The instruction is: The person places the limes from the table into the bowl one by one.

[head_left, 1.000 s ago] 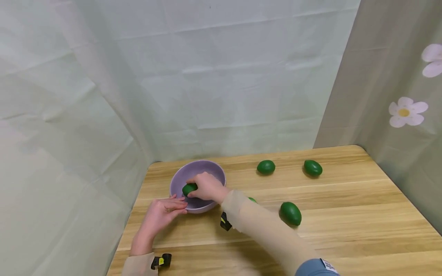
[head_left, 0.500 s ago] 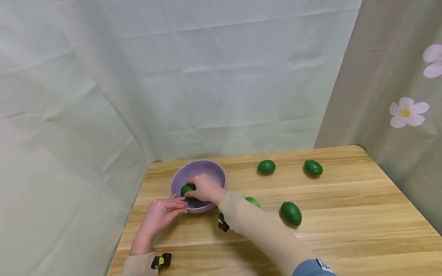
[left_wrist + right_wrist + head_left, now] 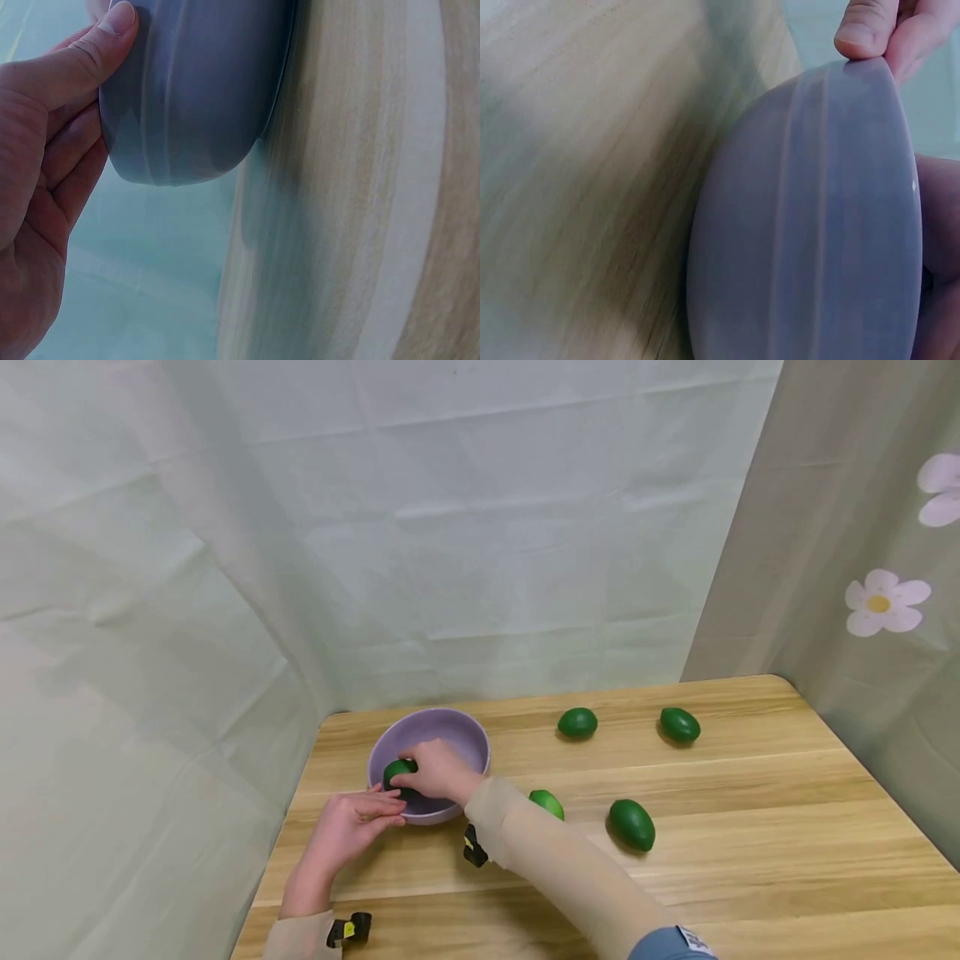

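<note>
A lilac bowl (image 3: 431,725) stands at the table's left back. My left hand (image 3: 351,825) pinches its near-left rim, and in the left wrist view the thumb (image 3: 112,26) lies on the bowl's outer wall (image 3: 195,97). My right hand (image 3: 441,772) reaches inside and grips a dark green lime (image 3: 397,770) low in the bowl, close to the left fingertips. The fingers partly cover that lime. Seen from the right wrist, the bowl's side (image 3: 810,225) hides most of the right hand.
Right of the bowl on the wooden table (image 3: 765,827) lie a brighter green lime (image 3: 547,804), partly behind the right sleeve, and dark green limes (image 3: 632,825), (image 3: 577,723), (image 3: 679,726). Pale curtains (image 3: 480,552) hang behind and at the sides.
My right hand has moved slightly left within the bowl, carrying the lime toward the left wall. More of the bright green lime shows beside the sleeve. The left hand keeps its place on the rim.
</note>
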`<state>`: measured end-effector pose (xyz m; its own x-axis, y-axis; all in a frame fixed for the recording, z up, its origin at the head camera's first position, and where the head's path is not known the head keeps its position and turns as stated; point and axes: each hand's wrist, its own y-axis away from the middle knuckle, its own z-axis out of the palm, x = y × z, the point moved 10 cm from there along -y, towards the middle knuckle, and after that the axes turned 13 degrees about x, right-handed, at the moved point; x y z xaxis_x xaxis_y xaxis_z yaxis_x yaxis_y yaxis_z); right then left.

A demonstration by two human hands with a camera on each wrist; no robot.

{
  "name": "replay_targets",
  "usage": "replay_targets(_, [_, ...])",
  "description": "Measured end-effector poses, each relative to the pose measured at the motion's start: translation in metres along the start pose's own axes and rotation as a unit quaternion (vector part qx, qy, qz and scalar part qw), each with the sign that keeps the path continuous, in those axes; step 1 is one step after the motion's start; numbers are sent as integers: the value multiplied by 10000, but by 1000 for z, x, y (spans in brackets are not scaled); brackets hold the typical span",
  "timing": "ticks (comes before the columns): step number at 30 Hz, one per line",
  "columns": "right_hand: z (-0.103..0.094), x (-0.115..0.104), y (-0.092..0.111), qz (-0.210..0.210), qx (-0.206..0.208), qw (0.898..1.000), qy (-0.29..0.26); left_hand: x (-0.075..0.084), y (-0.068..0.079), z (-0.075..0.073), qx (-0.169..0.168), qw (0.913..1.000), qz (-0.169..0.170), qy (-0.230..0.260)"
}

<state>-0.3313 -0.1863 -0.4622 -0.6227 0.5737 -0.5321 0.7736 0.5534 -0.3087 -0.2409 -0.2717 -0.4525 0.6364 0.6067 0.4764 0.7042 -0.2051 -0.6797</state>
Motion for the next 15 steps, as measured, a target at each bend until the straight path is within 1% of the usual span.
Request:
replay_targets(6, [1,-3,0,108,88,9995,-286,-1,0,0,-7,10000,17,-68])
replay_targets(15, [7,5,0,335,46,9987,-370,0,0,0,-67,9999,18,-86])
